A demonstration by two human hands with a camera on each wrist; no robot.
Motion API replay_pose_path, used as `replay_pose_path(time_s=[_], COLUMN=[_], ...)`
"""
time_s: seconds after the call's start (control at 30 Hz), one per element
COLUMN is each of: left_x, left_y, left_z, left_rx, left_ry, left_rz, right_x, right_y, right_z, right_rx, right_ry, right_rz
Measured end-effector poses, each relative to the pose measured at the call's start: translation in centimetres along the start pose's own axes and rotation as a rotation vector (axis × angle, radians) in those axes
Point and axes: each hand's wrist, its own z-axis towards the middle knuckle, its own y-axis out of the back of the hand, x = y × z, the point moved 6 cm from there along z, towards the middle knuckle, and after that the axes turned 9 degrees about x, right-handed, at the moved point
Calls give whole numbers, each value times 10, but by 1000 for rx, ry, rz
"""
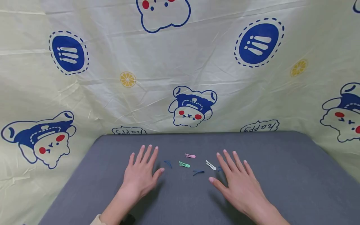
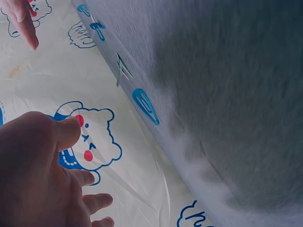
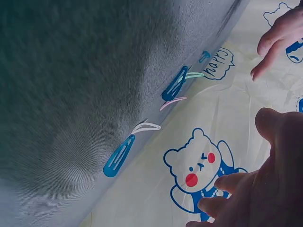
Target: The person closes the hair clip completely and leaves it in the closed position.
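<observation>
Small snap hair clips lie between two hands held palm down over a dark grey table. My left hand (image 1: 140, 175) has its fingers spread, its thumb near a blue hair clip (image 2: 146, 106). My right hand (image 1: 239, 184) is spread likewise, beside a white hair clip (image 1: 211, 165); another blue hair clip (image 3: 119, 156) is partly covered by its fingers in the head view. In the middle are a green hair clip (image 1: 184, 164), a pink hair clip (image 1: 190, 156) behind it, and a third blue hair clip (image 1: 198, 172) nearer the front. Neither hand holds anything.
The grey table (image 1: 180, 200) has a straight back edge and rounded far corners. Behind it hangs a pale curtain (image 1: 152, 103) printed with blue cartoon bears. A small dark object (image 1: 128, 219) shows beside the left wrist at the bottom edge.
</observation>
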Motion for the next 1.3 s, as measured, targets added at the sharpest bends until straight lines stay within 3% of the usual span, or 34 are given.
replay_pose_path(time_s=[0.33,0.73,0.87,1.07,1.17,1.3], left_x=[7,5,4,4,5,8], left_y=[8,8,8,4,1,-3], left_z=[26,55,61,70,76,85], left_rx=[-13,-158,-182,-157,-142,-86], left_ry=[-35,-154,-229,-355,-381,-370], left_rz=[45,40,-30,-203,-275,-373], right_x=[6,16,16,16,16,16], right_y=[3,-2,-4,-8,-7,-6], right_z=[23,52,60,72,79,89], right_rx=[-57,-116,-116,-111,-123,-128], right_ry=[74,186,219,267,289,303], right_rz=[-26,-35,3,43,66,110])
